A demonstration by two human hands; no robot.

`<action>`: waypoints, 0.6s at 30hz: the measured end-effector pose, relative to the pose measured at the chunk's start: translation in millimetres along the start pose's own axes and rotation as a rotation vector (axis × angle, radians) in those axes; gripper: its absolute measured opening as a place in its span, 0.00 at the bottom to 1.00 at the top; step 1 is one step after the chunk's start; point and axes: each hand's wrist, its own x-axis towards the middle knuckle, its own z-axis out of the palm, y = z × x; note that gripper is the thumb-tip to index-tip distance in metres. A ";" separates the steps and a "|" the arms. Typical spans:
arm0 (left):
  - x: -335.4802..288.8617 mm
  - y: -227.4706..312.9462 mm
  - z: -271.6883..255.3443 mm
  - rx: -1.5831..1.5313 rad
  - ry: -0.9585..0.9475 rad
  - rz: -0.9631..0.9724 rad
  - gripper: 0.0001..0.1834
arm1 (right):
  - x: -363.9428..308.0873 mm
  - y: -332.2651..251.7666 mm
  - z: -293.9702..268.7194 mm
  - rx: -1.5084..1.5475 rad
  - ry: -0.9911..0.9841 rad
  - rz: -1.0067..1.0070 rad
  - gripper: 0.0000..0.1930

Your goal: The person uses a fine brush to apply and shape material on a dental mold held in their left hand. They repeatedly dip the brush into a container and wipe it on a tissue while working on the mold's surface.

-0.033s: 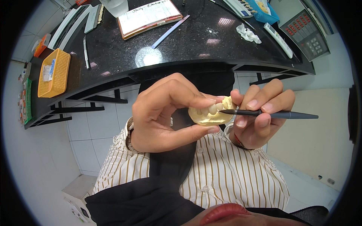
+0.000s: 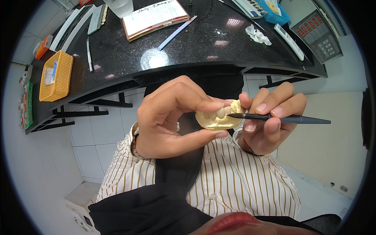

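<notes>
A pale yellow dental model [image 2: 216, 123] with a row of teeth is held up in front of my chest, short of the bench. My left hand [image 2: 166, 121] is closed on it, thumb under its base and fingers over the tooth row. In my right hand [image 2: 274, 117] lies a thin brush [image 2: 299, 119] with a dark, grey-ended handle, gripped between thumb and fingers. Its pointed dark tip meets the front of the model beside a whitish tooth [image 2: 221, 113]. A fingertip of the right hand rests by the model's right end. My fingers hide part of the far teeth.
Beyond my hands stands a black speckled bench [image 2: 117, 55]. On it are a clipboard with paper [image 2: 152, 17], a blue stick-like tool [image 2: 177, 33], a yellow basket [image 2: 56, 80], a crumpled tissue [image 2: 257, 35], a white handheld device [image 2: 289, 42] and a grey control panel [image 2: 319, 36].
</notes>
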 end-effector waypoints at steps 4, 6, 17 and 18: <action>-0.1 -1.4 1.5 -0.021 0.016 0.003 0.20 | -0.6 -0.3 1.7 0.041 0.039 0.006 0.08; -0.3 -1.3 1.4 -0.022 0.015 0.003 0.20 | -0.2 -0.6 1.4 0.041 0.029 0.006 0.08; 0.4 -1.1 0.7 0.030 -0.003 0.011 0.19 | -0.5 -1.2 0.2 0.028 0.025 -0.014 0.08; 0.6 -0.9 0.6 0.033 -0.004 0.013 0.19 | -0.3 -0.7 -0.4 0.018 0.007 -0.029 0.08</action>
